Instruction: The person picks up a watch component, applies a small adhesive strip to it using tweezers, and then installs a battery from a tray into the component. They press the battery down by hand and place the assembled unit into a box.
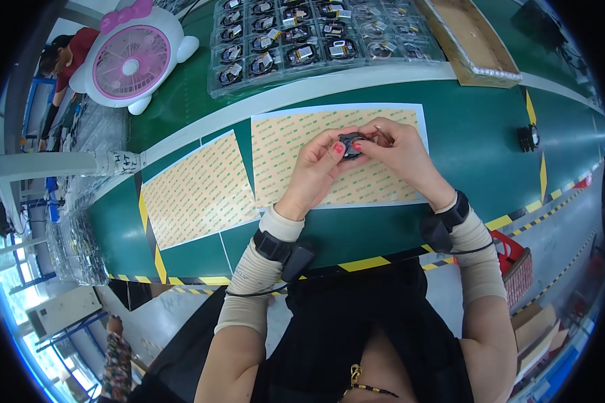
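Both hands meet over the larger tan sheet (282, 185) with green print. Between them is a small round black part (349, 146), which looks like a device housing. My left hand (314, 168) pinches its left side, thumb on top. My right hand (405, 153) closes on its right side, the thumb pressing the upper face. A small thin tip shows by the right fingers; what it is I cannot make out. A smaller printed sheet (198, 191) lies to the left. Far to the right, another round black part (529, 138) rests on the green table.
Beyond a pale rail (343, 80), a clear compartment tray (319, 57) carries several round black parts with wires. An open cardboard box (474, 43) stands at its right. A white-and-pink fan (131, 67) and a grey post (67, 164) are at left. Another person (64, 60) works at far left.
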`<act>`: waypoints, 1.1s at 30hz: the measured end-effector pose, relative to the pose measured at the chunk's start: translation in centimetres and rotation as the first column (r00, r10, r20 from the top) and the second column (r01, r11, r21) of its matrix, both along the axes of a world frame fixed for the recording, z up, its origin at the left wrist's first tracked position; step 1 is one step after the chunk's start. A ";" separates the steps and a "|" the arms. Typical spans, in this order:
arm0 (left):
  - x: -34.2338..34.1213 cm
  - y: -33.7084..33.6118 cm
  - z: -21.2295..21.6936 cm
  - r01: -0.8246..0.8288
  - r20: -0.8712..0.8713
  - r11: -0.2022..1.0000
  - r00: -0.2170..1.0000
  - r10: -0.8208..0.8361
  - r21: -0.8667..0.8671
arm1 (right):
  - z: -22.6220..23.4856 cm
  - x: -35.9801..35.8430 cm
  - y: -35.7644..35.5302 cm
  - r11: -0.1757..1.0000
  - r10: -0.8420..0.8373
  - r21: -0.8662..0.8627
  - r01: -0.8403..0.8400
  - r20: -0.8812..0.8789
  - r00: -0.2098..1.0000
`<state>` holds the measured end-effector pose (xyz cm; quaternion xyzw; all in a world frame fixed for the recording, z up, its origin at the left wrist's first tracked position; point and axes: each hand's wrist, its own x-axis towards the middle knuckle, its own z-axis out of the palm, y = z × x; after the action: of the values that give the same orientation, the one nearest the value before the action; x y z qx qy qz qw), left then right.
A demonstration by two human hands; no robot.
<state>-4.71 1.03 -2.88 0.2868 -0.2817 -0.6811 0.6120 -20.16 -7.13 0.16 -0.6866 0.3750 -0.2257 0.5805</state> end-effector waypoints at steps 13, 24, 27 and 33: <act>0.1 0.9 -0.3 0.040 0.127 0.999 0.991 -0.043 0.025 | -0.2 -0.2 1.4 0.965 0.011 -0.261 -0.016 -0.022 1.000; -0.5 0.2 -0.5 -0.044 0.044 0.999 0.998 0.042 0.029 | -0.4 0.6 1.7 0.881 -0.097 -0.464 0.087 0.002 0.995; -0.9 -0.1 -1.3 -0.088 -0.165 0.989 0.980 0.108 0.121 | 0.1 0.6 2.0 0.754 -0.012 -0.656 0.040 0.046 0.999; -0.8 0.2 -0.5 0.120 -0.115 0.983 0.988 -0.104 0.142 | -0.4 -4.3 0.1 0.544 -0.190 -0.830 0.123 0.021 0.982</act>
<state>-5.47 1.22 -3.38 0.2783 -0.2130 -0.7479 0.5637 -24.41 -7.03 -0.26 -0.8497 0.3053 -0.4011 0.1543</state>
